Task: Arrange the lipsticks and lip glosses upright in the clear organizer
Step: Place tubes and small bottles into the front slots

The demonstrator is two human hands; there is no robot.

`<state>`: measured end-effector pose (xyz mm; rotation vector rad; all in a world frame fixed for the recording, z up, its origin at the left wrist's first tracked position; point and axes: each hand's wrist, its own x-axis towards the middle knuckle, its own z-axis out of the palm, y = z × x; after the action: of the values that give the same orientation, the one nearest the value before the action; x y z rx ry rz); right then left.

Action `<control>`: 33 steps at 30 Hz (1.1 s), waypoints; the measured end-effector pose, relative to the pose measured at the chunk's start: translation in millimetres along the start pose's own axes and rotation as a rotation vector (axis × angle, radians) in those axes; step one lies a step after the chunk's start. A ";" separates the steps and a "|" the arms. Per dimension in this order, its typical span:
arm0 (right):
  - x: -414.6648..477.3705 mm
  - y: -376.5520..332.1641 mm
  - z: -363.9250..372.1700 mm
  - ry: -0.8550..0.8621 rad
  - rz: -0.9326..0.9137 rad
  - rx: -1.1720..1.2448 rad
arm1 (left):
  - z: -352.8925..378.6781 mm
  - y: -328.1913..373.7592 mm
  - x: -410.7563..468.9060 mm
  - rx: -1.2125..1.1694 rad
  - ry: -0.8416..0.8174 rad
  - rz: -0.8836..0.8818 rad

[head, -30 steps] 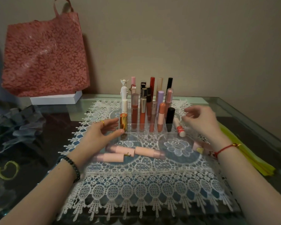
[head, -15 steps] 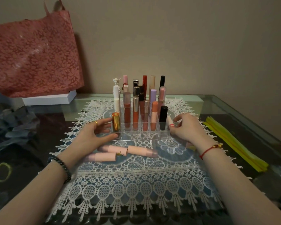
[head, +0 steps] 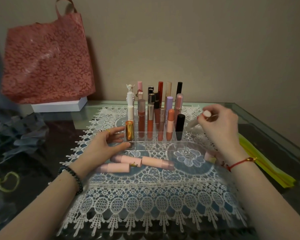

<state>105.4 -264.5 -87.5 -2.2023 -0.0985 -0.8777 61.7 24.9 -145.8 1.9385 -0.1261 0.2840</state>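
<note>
The clear organizer (head: 156,146) stands on a lace mat (head: 145,196) with several lipsticks and glosses upright in it, a gold one (head: 129,131) at its front left. My left hand (head: 104,146) rests against the organizer's left front corner, fingers apart. My right hand (head: 218,125) is lifted to the right of the organizer, shut on a white lip tube (head: 200,119) held tilted. Three pink lipsticks (head: 126,159) (head: 115,167) (head: 157,162) lie flat on the mat in front of the organizer. Another pink tube (head: 209,155) lies partly hidden under my right wrist.
A red patterned bag (head: 45,61) sits on a white box (head: 59,105) at the back left. Grey cloth (head: 22,135) lies at the left. Yellow strips (head: 265,163) lie along the right side of the glass table (head: 258,118). A wall is close behind.
My right hand has picked up the white tube from the mat beside the organizer and raised it. My left hand stays at the organizer's left corner.
</note>
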 end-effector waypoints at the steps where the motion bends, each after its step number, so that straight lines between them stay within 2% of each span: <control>1: 1.0 -3.8 -3.6 0.060 0.013 0.096 | 0.1 -0.2 0.2 0.003 0.003 -0.002; 4: 1.0 -21.5 -13.5 0.232 0.015 0.408 | -0.1 0.6 0.8 0.033 0.009 0.000; 6: -2.5 -37.8 -17.7 0.275 -0.014 0.596 | -0.4 1.5 0.5 0.047 0.006 0.001; 11: -17.2 -76.0 -9.6 0.109 -0.075 0.770 | -0.3 2.8 -0.7 0.032 -0.001 -0.020; 19: -36.2 -97.6 31.6 -0.182 -0.026 0.752 | -0.5 1.2 0.2 0.008 -0.001 -0.034; 33: -51.7 -82.0 62.9 -0.264 -0.023 0.598 | 0.1 0.6 0.7 -0.043 -0.013 -0.045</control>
<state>74.7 -153.6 -99.1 -1.7361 -0.4536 -0.4782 62.3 24.6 -145.1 1.8981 -0.0966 0.2373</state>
